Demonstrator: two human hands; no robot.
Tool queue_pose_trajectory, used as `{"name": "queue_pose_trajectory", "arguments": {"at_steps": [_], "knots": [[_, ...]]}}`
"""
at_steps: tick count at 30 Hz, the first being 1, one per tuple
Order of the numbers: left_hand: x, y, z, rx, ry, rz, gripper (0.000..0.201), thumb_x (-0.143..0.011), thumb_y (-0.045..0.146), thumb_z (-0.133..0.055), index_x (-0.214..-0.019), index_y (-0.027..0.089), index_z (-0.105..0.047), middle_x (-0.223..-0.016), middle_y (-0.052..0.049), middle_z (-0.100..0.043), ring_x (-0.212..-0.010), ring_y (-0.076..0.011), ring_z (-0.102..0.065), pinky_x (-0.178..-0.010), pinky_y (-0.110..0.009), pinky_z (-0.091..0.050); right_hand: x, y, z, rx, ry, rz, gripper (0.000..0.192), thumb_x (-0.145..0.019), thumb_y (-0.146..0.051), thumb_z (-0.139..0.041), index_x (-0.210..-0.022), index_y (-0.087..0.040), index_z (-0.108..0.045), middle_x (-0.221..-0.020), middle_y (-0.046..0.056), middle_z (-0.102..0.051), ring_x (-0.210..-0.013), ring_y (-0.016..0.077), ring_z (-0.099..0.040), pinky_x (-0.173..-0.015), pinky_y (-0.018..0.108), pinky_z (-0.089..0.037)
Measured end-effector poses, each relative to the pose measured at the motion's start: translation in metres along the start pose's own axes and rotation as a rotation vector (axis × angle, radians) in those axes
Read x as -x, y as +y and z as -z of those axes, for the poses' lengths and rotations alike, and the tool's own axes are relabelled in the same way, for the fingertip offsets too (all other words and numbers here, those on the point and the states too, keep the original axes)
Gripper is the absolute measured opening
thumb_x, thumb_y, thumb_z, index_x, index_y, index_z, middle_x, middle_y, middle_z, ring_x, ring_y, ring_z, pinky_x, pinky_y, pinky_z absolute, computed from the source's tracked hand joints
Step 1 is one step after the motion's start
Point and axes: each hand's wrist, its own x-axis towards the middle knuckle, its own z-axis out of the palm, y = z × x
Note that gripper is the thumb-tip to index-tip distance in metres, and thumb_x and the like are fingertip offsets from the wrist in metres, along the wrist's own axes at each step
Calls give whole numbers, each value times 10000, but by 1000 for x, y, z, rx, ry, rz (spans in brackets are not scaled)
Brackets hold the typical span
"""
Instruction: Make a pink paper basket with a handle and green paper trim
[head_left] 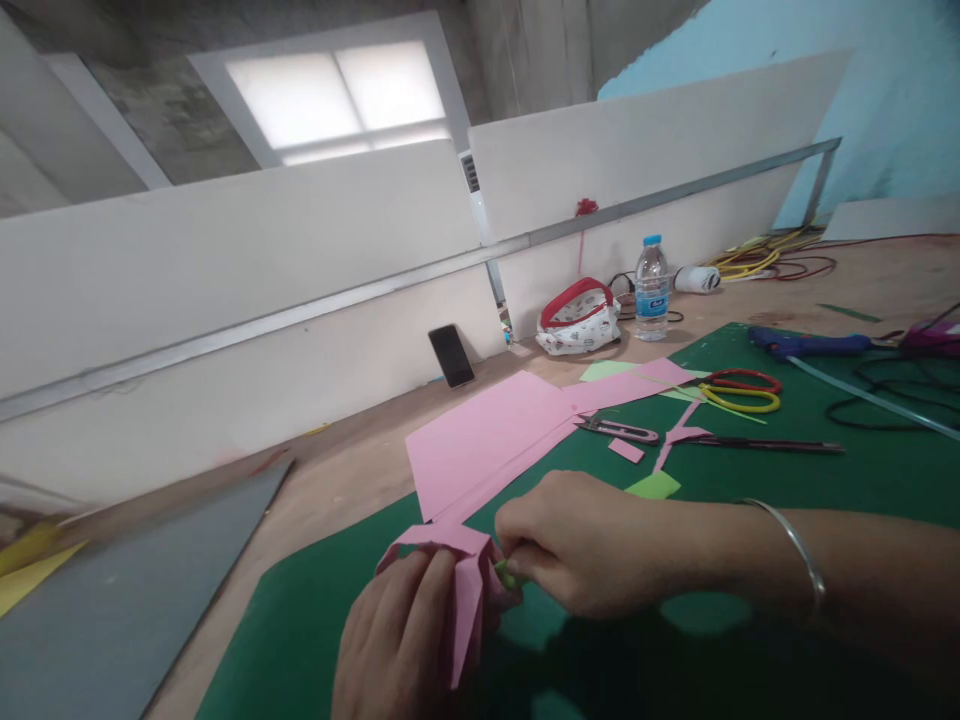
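1. While the left hand (405, 640) pinned the folded pink paper (465, 570) against the green cutting mat (300, 620), fingers pressed together, it likely kept the creases from springing.
2. Right hand (592, 545) pinched a small green scrap (506, 575) at the fold.
3. Near the mat's front edge, the paper's long axis ran toward the phone (451, 355).

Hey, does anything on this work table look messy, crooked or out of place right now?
Nothing looks damaged or spilled. Loose offcuts, a pink scrap and a green scrap, lie scattered on the green mat, and the phone leans tilted against the wall. Both hands, left hand and right hand, grip the folded pink paper.
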Motion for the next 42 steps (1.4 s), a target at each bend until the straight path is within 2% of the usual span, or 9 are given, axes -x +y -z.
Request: {"name": "queue_pose_trajectory", "arguments": {"at_steps": [4,8,12,15,23,27,30,34,42], "knots": [[-1,3,0,0,-34,40,342,-921,243,-466,-1250,161,-511,-1111,-162,-634,-1069,-314,-587,-901,-448,-476,-3,5,-5,-203,-9,37,185,-842,-87,-532,-856,-150,-705,-848,33,-718,-766,130,-593,-628,198,-366],[-4,5,0,-15,-35,56,352,-914,249,-473,-1249,152,-516,-1106,-164,-637,-1060,-314,-591,-886,-436,-478,-8,7,-11,-313,-6,-26,130,-827,-245,-677,-813,-124,-720,-697,-5,-649,-673,104,-550,-575,178,-354],[-7,4,2,0,-56,17,365,-910,247,-471,-1263,162,-503,-1086,-149,-647,-1023,-295,-608,-876,-419,-477,-11,7,-16,-296,4,-104,196,-789,-320,-709,-740,-130,-717,-598,-29,-569,-613,99,-511,-531,182,-333],[-9,2,3,-2,-63,-48,365,-906,236,-471,-1263,169,-505,-1087,-143,-651,-1002,-291,-614,-850,-408,-477,-12,8,-18,-245,-8,-120,153,-786,-293,-695,-762,-151,-746,-612,-17,-610,-611,103,-520,-545,189,-343],[-9,5,5,-13,-111,-58,404,-849,254,-590,-1213,87,-534,-1087,-171,-611,-998,-301,-586,-837,-406,-448,-13,7,-16,-266,-34,-105,113,-780,-225,-705,-819,-149,-780,-654,9,-676,-627,105,-544,-536,172,-346],[-10,4,5,9,-146,-97,426,-847,285,-591,-1232,117,-523,-1096,-160,-624,-1006,-299,-584,-842,-409,-439,-13,6,-16,-199,-71,-103,133,-785,-224,-692,-840,-150,-788,-635,10,-677,-576,96,-497,-517,182,-335],[-10,2,4,2,-152,-161,433,-839,267,-596,-1238,117,-525,-1089,-152,-635,-998,-293,-584,-835,-397,-435,-13,7,-15,-173,-78,-109,138,-756,-254,-723,-824,-157,-794,-633,17,-686,-582,101,-518,-527,188,-346],[-9,1,4,7,-155,-128,403,-854,237,-573,-1239,131,-525,-1102,-147,-637,-1012,-288,-580,-835,-391,-433,-14,8,-14,-222,-69,-124,155,-745,-281,-723,-811,-160,-795,-640,19,-687,-616,112,-555,-562,182,-376],[-10,6,5,40,-137,-76,356,-877,173,-523,-1229,120,-528,-1107,-159,-624,-1014,-296,-575,-849,-407,-426,-14,10,-20,-215,-29,-128,177,-727,-228,-615,-748,-166,-779,-572,2,-616,-557,106,-502,-533,189,-365]]}}
